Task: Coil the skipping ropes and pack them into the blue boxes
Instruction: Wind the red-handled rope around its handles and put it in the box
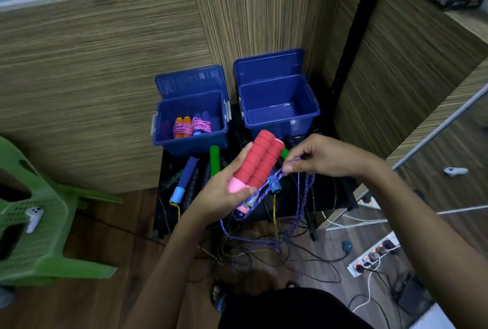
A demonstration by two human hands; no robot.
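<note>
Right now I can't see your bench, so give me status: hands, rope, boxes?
Left hand grips red handles. Right hand pinches purple rope, uncoiled. Left box holds two coiled ropes; right box empty.

At frame centre, the right blue box (280, 106) stands open and bare inside, reachable from above. The left blue box (190, 122) holds coiled ropes (191, 126) along its floor. Loose handles (184, 179) and cords (264, 244) clutter the black table (340, 191) below.
</note>
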